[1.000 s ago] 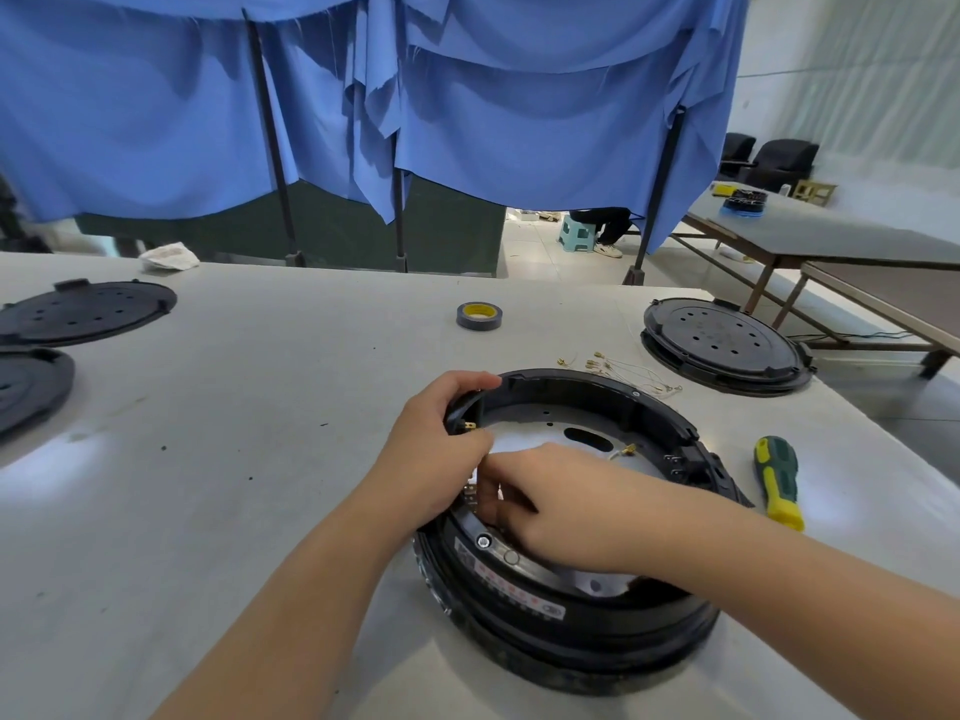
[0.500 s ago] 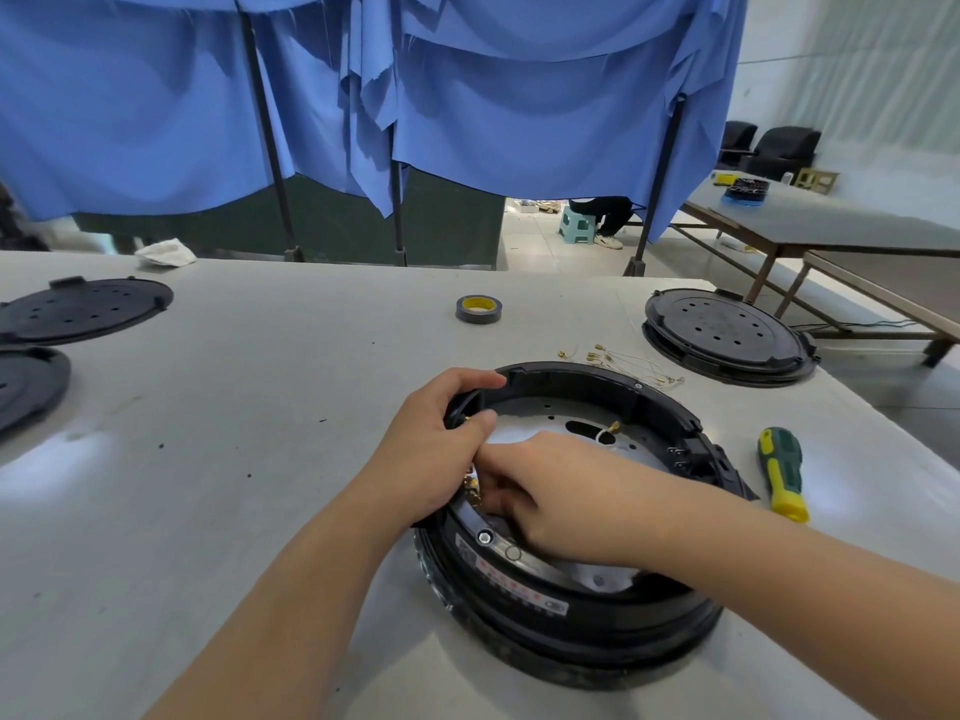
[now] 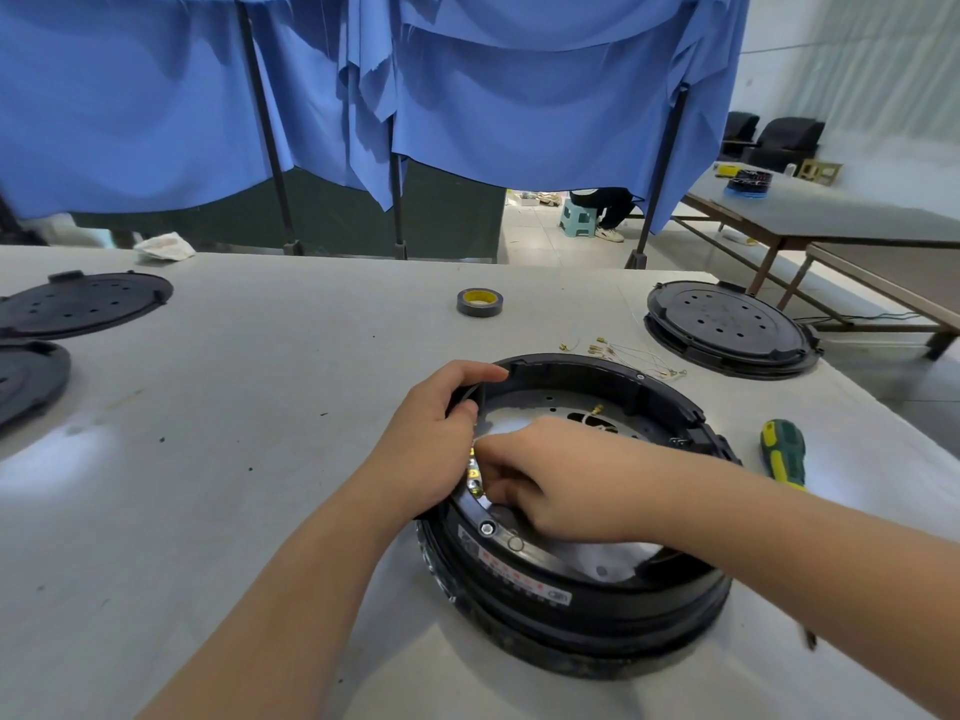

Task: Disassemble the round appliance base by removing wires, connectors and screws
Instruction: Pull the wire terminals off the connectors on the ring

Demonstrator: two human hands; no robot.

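The round black appliance base point(image 3: 582, 610) lies on the grey table point(image 3: 234, 459), open side up, with a shiny metal plate point(image 3: 519, 423) inside. My left hand point(image 3: 431, 439) grips its far-left rim, thumb inside and fingers over the edge. My right hand point(image 3: 550, 480) reaches inside at the left inner wall, fingers curled around a small brass connector point(image 3: 474, 480) that they mostly hide. A loose wire with a brass terminal point(image 3: 596, 410) sticks up near the plate's middle. A screw point(image 3: 487, 528) sits on the near rim.
Several removed wires with brass terminals point(image 3: 623, 353) lie behind the base. A green and yellow screwdriver point(image 3: 782, 449) lies to its right. A tape roll point(image 3: 479, 302) sits further back. Black round covers lie at back right point(image 3: 727, 327) and far left point(image 3: 83, 304).
The view has shifted slightly. My right hand's fingers have curled in closer against the left inner wall; my left hand keeps its hold on the rim.
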